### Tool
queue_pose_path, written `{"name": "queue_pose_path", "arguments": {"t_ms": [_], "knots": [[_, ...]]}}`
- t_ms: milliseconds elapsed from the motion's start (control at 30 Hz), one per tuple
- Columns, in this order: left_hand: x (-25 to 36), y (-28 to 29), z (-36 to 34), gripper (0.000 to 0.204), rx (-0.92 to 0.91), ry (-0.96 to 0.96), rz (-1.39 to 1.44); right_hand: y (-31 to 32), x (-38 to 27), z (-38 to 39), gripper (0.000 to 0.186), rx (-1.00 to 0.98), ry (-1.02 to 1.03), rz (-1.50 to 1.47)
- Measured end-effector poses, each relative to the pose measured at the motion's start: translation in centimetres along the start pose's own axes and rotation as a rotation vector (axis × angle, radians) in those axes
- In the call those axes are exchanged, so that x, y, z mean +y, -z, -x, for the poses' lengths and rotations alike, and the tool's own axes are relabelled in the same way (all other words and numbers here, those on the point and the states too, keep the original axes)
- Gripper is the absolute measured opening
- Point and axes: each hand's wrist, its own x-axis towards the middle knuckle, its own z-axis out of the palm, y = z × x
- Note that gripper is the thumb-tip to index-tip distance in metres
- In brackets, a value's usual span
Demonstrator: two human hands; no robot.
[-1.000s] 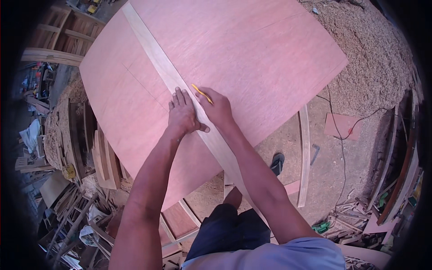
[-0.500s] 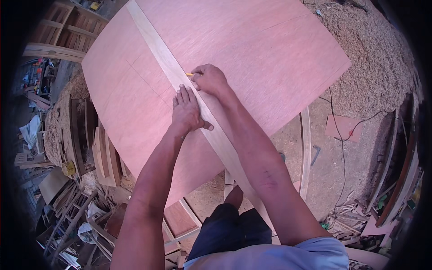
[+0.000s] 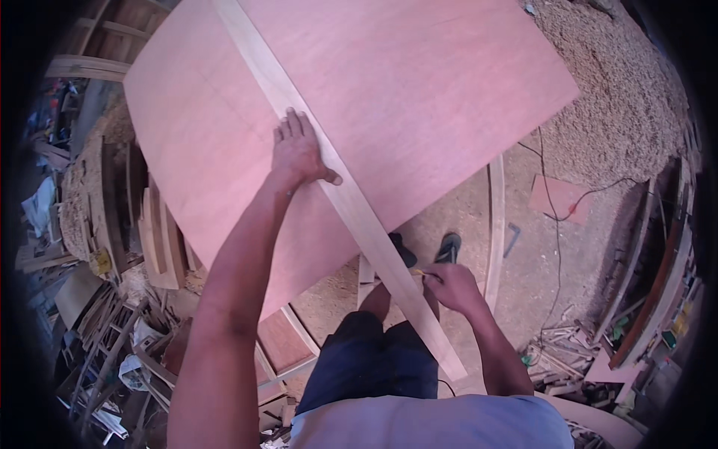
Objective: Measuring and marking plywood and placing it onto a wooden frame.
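On wd strip [image 3: 366, 224] — L hand [image 3: 298, 156].

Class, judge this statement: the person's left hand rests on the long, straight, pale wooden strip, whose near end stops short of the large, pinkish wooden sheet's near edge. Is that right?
Not quite. The left hand does rest on the pale wooden strip, but the head view shows the strip's near end jutting past the near edge of the sheet.

Left fingers [image 3: 289, 126] rest on a wooden strip [image 3: 348, 203]; right fingers [image 3: 434, 274] pinch a pencil [image 3: 417, 272] beside it.
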Motion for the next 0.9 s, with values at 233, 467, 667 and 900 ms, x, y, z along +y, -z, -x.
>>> {"name": "queue_pose_path", "arguments": {"t_ms": [233,467,667,900], "knots": [[-0.3,0.0,0.3,0.175,-0.007,0.028,0.039,-14.5,4.1,0.6,0.041,0.176,-0.215,-0.503],[-2.9,-7.6,5.4,0.153,0.25,0.142,0.332,-10.8,0.9,2.4,0.04,0.484,-0.351,-0.531],[6.1,-9.3,16.6,0.148,-0.02,0.044,0.213,-0.7,11.0,3.6,0.04,0.774,-0.323,-0.497],[4.9,-17.5,20.5,0.109,0.192,0.143,-0.007,10.0,15.8,1.2,0.045,0.933,-0.31,-0.534]]}}
